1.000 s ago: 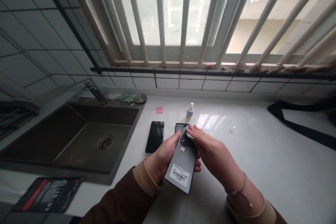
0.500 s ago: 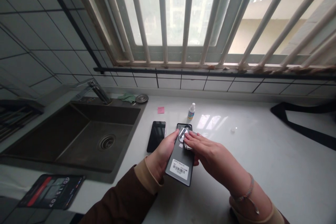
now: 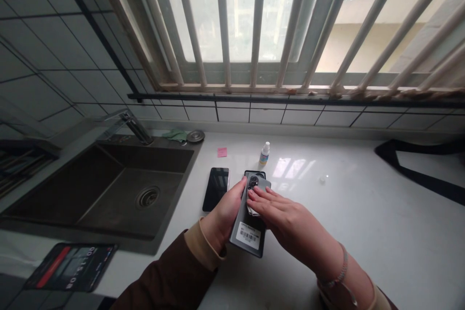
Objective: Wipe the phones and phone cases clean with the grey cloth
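My left hand [image 3: 223,214] is wrapped round a grey smartphone [image 3: 242,214], back side up and tilted, its thumb along the left edge. Near the phone's lower end is a white barcode label [image 3: 248,236]; at the top is its dark camera block [image 3: 253,182]. My right hand [image 3: 286,217] presses a small folded pale cloth [image 3: 252,211] flat on the phone's back, just below the camera block. The cloth is mostly hidden under the fingers. A dark-rimmed piece [image 3: 250,172], perhaps a phone case, shows behind the phone's top.
Left of my hands lies a second phone [image 3: 216,189], its screen dark. Behind stand a small white bottle [image 3: 265,153] and a pink sticky note [image 3: 222,152]. A steel sink [image 3: 160,174] is at left, near a device showing a timer [image 3: 70,266]. A black strap [image 3: 417,174] lies right.
My right hand with the cloth has slid down and left on the phone's back. More of the camera block and top right corner shows now. My left hand keeps its hold.
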The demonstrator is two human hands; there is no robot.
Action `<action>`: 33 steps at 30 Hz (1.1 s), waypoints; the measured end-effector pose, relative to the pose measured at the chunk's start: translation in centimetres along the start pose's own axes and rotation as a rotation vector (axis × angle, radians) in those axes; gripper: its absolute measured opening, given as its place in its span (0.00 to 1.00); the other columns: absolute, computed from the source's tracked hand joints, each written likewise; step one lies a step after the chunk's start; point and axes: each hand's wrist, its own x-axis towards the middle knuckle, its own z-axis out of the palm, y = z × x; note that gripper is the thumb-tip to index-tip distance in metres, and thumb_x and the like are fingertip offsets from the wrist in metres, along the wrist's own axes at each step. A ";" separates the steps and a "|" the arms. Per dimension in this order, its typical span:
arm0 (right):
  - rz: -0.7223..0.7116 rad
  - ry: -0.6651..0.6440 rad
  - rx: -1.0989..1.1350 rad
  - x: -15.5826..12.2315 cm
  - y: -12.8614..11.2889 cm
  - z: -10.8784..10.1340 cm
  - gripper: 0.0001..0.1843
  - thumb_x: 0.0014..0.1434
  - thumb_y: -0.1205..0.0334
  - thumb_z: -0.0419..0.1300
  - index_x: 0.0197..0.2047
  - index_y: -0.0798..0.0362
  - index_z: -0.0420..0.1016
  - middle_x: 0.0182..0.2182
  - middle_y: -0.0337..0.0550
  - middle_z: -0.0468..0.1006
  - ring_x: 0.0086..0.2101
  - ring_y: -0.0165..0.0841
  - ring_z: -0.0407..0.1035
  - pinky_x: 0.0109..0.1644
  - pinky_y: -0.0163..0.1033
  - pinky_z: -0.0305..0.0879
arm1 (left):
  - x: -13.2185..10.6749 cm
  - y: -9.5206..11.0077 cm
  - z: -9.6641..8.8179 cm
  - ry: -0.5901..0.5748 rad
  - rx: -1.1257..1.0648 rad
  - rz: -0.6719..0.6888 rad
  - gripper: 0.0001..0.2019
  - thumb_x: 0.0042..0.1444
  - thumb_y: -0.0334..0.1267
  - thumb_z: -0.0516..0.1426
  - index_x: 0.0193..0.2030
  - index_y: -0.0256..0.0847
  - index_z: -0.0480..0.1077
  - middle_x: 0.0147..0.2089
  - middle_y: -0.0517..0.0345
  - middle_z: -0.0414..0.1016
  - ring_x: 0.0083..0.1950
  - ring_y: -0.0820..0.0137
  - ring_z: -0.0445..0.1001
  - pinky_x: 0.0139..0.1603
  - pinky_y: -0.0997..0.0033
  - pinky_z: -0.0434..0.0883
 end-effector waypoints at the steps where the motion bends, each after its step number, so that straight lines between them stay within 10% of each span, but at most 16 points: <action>1: -0.001 0.005 -0.002 0.0 0.0 0.1 0.27 0.72 0.77 0.54 0.68 0.51 0.75 0.65 0.47 0.79 0.67 0.39 0.70 0.76 0.51 0.64 | 0.0 -0.1 0.0 -0.006 0.001 0.000 0.31 0.78 0.51 0.45 0.61 0.22 0.74 0.47 0.33 0.84 0.53 0.55 0.84 0.62 0.61 0.73; 15: 0.077 0.057 -0.095 0.2 0.5 -0.1 0.35 0.66 0.82 0.53 0.73 0.52 0.71 0.68 0.50 0.75 0.69 0.45 0.67 0.74 0.57 0.66 | -0.2 -0.3 -1.8 -0.107 0.224 -0.202 0.43 0.72 0.67 0.39 0.61 0.29 0.76 0.35 0.39 0.83 0.32 0.55 0.83 0.38 0.59 0.78; 33: -0.002 0.055 -0.068 0.3 0.2 0.1 0.31 0.67 0.81 0.53 0.68 0.54 0.75 0.65 0.48 0.79 0.68 0.44 0.69 0.74 0.55 0.66 | -0.2 0.2 0.0 -0.056 0.091 -0.063 0.35 0.77 0.57 0.40 0.65 0.28 0.73 0.43 0.38 0.84 0.40 0.56 0.85 0.48 0.57 0.78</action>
